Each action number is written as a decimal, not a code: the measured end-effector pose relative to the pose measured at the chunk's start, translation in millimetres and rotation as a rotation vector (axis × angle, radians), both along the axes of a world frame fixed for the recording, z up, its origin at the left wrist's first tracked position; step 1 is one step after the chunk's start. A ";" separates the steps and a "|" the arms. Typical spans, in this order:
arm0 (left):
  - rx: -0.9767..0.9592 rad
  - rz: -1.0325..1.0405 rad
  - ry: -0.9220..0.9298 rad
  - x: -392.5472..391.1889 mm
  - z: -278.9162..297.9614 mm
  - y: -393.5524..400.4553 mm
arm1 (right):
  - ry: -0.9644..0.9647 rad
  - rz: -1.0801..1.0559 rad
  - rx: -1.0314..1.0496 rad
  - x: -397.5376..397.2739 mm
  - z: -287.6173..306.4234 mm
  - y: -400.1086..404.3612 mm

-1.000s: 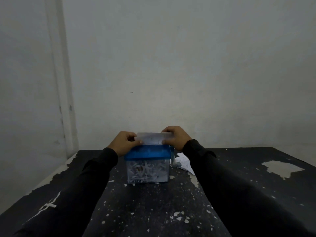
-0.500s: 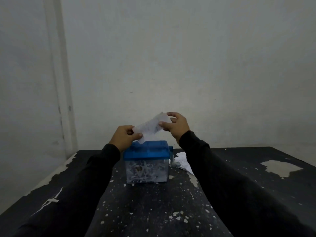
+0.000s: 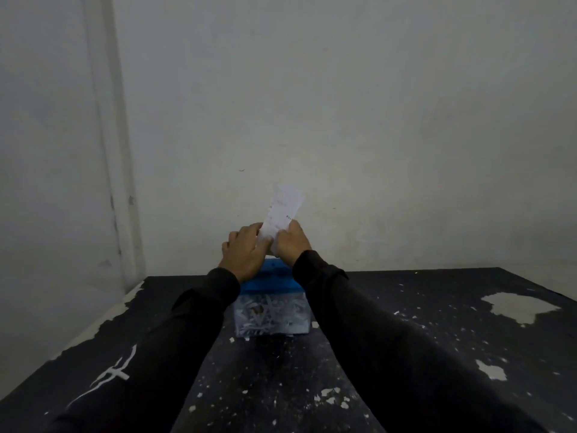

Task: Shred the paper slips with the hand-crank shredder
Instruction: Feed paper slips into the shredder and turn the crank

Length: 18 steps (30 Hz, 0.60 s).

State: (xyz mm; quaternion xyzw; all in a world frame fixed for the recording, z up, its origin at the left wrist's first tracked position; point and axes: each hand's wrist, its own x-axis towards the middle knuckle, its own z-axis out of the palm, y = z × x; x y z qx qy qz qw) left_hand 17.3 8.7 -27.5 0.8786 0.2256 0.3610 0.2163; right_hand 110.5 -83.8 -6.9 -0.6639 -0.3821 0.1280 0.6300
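- Head view: both hands meet above the shredder (image 3: 271, 295), which stands on the table (image 3: 406, 339) near the middle of its far edge, close to the wall.
- Left hand (image 3: 245, 251): fingers curled, pinching the lower left edge of the slip (image 3: 282, 214).
- Right hand (image 3: 292, 243): fingers curled, pinching the slip's lower right edge. The two hands touch or nearly touch.
- Slip stands upright, tilted slightly right, its bottom end hidden behind the hands, just above the blue lid. Judgement: it is held on end with two hands so the narrow end stays straight and can be steered into the feed slot; the slot itself is hidden.
- Clear bin under the lid holds a mass of white shreds; paper bits lie scattered on the table's near half.
- Crank not visible; the right sleeve covers that side.
- Writing: faint dark print on the slip, too small to read. No brand legible on the shredder. A white mark shows on the left sleeve (image 3: 112, 373), not readable as text.
- Judgement: feeding step, cranking not yet begun.
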 end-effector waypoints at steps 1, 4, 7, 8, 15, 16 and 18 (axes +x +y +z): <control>-0.063 -0.009 -0.060 0.2 -0.5 2.4 | -0.014 -0.018 -0.013 1.9 -1.3 0.1; -0.177 -0.141 -0.045 1.5 -3.3 9.0 | -0.056 0.028 -0.048 2.8 -6.0 3.4; -0.179 -0.211 0.084 0.8 -7.2 1.7 | -0.057 0.057 -0.052 2.0 -8.6 7.2; -0.213 -0.236 0.058 -0.1 -7.2 -0.2 | -0.057 0.063 -0.046 2.4 -8.7 6.6; -0.147 -0.188 -0.120 -7.7 -1.2 17.7 | -0.151 0.033 -0.077 14.4 -7.5 6.6; -0.141 -0.181 -0.134 -9.7 -1.6 20.7 | -0.156 0.037 -0.082 16.3 -8.6 7.4; -0.163 -0.168 -0.162 -14.3 -3.3 25.8 | -0.156 0.015 -0.082 19.9 -12.2 10.3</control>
